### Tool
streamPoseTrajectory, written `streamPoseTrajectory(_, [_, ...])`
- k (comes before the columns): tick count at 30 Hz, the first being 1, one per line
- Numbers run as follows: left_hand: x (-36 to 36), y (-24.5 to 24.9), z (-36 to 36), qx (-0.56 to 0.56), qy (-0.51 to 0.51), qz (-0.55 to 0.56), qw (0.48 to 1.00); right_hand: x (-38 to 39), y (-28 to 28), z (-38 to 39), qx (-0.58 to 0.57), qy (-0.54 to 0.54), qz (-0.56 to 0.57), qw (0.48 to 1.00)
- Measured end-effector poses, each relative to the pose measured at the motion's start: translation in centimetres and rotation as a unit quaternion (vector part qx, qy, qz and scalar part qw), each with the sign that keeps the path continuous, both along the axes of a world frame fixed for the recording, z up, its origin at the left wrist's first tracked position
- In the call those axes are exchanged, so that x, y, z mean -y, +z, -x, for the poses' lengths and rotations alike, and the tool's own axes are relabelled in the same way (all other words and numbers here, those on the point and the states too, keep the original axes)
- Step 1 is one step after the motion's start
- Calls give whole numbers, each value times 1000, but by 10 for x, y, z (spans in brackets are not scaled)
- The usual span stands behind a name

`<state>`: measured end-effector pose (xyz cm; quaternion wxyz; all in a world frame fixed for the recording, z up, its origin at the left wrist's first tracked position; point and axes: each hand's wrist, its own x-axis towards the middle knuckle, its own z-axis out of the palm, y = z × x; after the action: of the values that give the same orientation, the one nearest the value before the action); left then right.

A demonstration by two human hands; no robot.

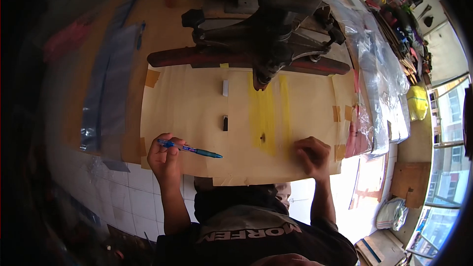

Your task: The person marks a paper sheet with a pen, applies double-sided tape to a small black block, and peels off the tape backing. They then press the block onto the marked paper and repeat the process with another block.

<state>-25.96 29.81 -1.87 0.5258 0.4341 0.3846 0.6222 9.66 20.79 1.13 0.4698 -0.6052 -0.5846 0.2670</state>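
Largest: brown worktop (131, 128) running under nearly everything. On it, a big flat pale-tan sheet (192, 138) w/ rough yellow streaks (262, 111) down its R-centre & a small dark spot within them. At the far edge, a heavy dark-metal machine (281, 24) w/ knobs & braced arms; its long reddish-brown bar (172, 57) spans most of the sheet's width. R side: stack of shiny clear-plastic packs (377, 83). L side: long blue-grey flat strips (116, 79), lying lengthwise.

Person's hands, both at the near part of the tan sheet. L hand (166, 160), near the L corner: grip narrow, fingers & thumb pinched on a slim blue pen (203, 152) w/ a darker rubbery-looking front part. Pen sits approx. level, tip pointing R over the sheet; can't tell if it touches. R hand (314, 156), near the R corner, just R of the yellow: fingers curled, grip fairly narrow; can't tell if anything's inside.

Smaller: tan tape pieces (152, 78) along the sheet's sides. Smallest: pale-grey narrow block (225, 88) nr the bar, & black-faced small block (225, 123) nearer the person, roughly in line.
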Motion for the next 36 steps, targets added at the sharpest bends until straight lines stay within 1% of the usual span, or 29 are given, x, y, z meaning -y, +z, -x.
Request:
streamPoseTrajectory(1, [-1, 0, 0, -16, 8, 0, 1000, 0, 2, 1, 6, 3, -2, 1000])
streamPoseTrajectory(6, [-3, -6, 4, -2, 9, 10, 1000, 1, -1, -2, 4, 12, -8, 1000])
streamPoseTrajectory(8, [-3, -6, 5, 8, 8, 11, 1000, 1, 0, -2, 38, 10, -13, 999])
streamPoseTrajectory(12, [-2, -7, 6, 8, 11, 16, 1000, -2, 1, -2, 45, 22, -18, 999])
streamPoseTrajectory(14, [-1, -9, 8, 2, -16, 7, 1000, -3, 1, -2, 50, 15, -27, 998])
streamPoseTrajectory(17, [-2, -9, 6, 10, 5, 18, 1000, -5, 1, -3, 61, 19, -27, 998])
streamPoseTrajectory(36, [-2, -8, 6, 5, -12, 22, 1000, -8, -1, -1, 54, 20, -16, 998])
